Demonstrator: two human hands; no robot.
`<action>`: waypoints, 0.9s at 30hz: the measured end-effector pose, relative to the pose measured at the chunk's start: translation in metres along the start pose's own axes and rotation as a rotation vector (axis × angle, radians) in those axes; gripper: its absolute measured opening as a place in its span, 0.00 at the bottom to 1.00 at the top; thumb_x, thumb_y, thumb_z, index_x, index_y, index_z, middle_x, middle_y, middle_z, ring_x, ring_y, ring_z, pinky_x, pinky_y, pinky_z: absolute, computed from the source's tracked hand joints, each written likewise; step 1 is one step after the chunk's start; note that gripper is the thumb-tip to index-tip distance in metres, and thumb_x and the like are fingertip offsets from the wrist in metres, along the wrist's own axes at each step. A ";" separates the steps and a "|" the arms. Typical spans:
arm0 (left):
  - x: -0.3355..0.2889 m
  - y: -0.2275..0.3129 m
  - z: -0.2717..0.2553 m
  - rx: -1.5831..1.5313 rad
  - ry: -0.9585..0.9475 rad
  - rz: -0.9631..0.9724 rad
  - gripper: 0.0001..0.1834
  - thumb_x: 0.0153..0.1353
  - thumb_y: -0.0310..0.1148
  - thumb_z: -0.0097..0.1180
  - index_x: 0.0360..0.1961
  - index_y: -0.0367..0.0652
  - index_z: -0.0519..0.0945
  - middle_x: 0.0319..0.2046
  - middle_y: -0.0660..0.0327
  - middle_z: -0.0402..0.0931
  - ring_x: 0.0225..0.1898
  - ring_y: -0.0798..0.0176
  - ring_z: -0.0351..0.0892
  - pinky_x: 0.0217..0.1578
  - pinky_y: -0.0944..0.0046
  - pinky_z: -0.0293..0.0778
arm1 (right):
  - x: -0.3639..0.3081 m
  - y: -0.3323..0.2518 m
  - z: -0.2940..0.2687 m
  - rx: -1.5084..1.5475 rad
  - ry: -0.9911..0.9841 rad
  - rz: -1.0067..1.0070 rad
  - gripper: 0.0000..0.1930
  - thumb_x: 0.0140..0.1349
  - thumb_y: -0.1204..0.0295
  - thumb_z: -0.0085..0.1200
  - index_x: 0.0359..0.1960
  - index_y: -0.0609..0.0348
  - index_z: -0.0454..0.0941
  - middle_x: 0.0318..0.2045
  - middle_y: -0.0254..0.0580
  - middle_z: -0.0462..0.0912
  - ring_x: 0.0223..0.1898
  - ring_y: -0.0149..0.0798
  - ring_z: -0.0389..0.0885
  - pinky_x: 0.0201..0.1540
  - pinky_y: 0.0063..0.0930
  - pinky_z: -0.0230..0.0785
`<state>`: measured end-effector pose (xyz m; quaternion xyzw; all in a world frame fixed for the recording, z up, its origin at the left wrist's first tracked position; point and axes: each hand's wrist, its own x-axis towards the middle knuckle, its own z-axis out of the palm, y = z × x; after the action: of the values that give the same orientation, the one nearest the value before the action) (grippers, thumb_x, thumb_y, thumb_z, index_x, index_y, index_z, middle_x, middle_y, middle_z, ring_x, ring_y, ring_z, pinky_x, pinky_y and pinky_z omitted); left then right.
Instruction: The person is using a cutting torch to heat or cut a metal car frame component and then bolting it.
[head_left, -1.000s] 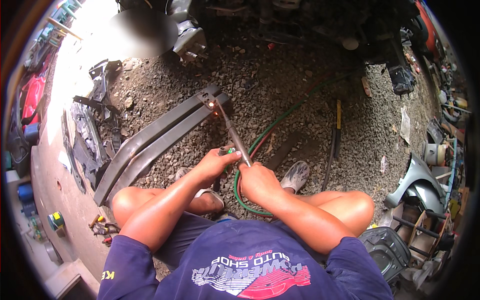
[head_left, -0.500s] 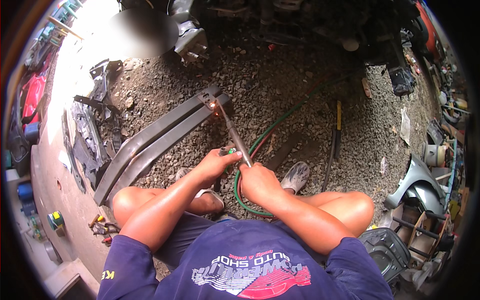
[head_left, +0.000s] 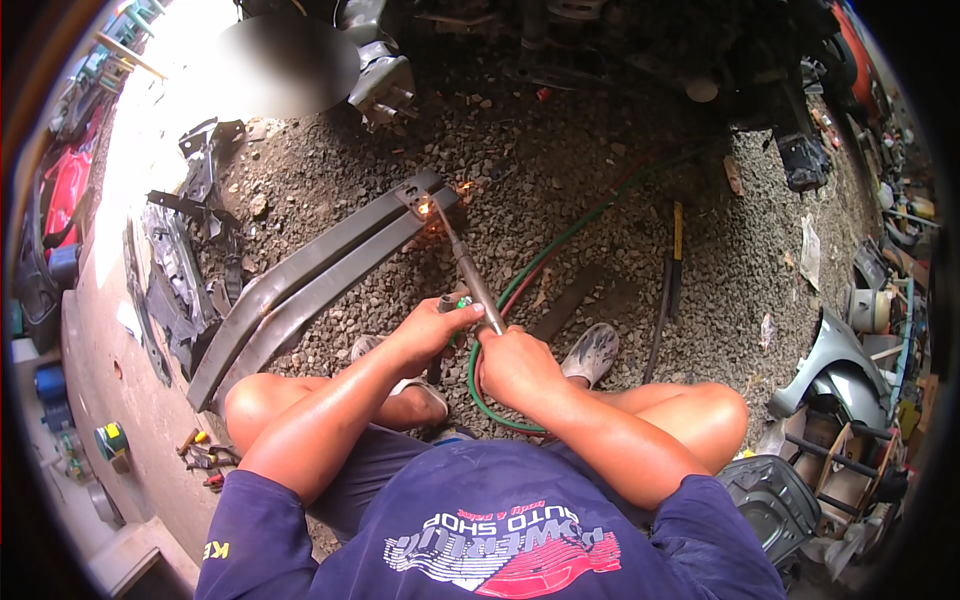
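I squat on gravel holding a metal cutting torch (head_left: 470,275). My left hand (head_left: 432,328) grips its valve end and my right hand (head_left: 512,362) grips the handle just behind. The torch tip reaches forward to the far end of a long dark metal beam (head_left: 310,280) lying on the ground, where a small orange flame with sparks (head_left: 432,210) glows. Green and red hoses (head_left: 560,250) loop from the torch under my hands and run off to the upper right.
A long bar with a yellow handle (head_left: 672,270) lies on the gravel to the right. Torn car body panels (head_left: 175,270) lie at left, hand tools (head_left: 205,455) by my left knee. A grey fender (head_left: 830,360) and scrap sit at right; vehicle parts (head_left: 385,75) ahead.
The flame and sparks at the beam's end flicker slightly. My hands and the torch stay in nearly the same place.
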<state>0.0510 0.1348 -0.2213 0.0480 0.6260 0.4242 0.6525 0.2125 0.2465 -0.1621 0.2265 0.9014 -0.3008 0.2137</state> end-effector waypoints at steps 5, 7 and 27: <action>0.002 -0.002 0.000 -0.003 -0.003 0.015 0.30 0.76 0.48 0.69 0.74 0.52 0.81 0.36 0.74 0.78 0.31 0.75 0.71 0.29 0.68 0.65 | 0.001 0.005 0.008 0.032 0.048 -0.006 0.13 0.68 0.73 0.56 0.50 0.67 0.83 0.41 0.68 0.87 0.44 0.67 0.91 0.50 0.61 0.84; 0.002 -0.001 0.000 0.013 0.002 0.019 0.31 0.76 0.48 0.68 0.76 0.52 0.80 0.36 0.73 0.78 0.31 0.74 0.71 0.29 0.68 0.65 | 0.001 0.004 0.006 0.035 0.047 -0.008 0.13 0.68 0.73 0.56 0.50 0.67 0.83 0.42 0.69 0.87 0.44 0.67 0.91 0.50 0.61 0.84; 0.004 -0.001 0.002 -0.005 0.021 0.028 0.32 0.74 0.50 0.70 0.74 0.51 0.82 0.33 0.71 0.76 0.31 0.71 0.70 0.29 0.63 0.67 | 0.002 0.003 0.001 0.017 0.017 -0.002 0.14 0.68 0.78 0.52 0.53 0.68 0.82 0.44 0.69 0.88 0.46 0.67 0.92 0.51 0.59 0.86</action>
<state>0.0525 0.1375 -0.2246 0.0504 0.6311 0.4354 0.6400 0.2127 0.2484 -0.1657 0.2299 0.9008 -0.3067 0.2038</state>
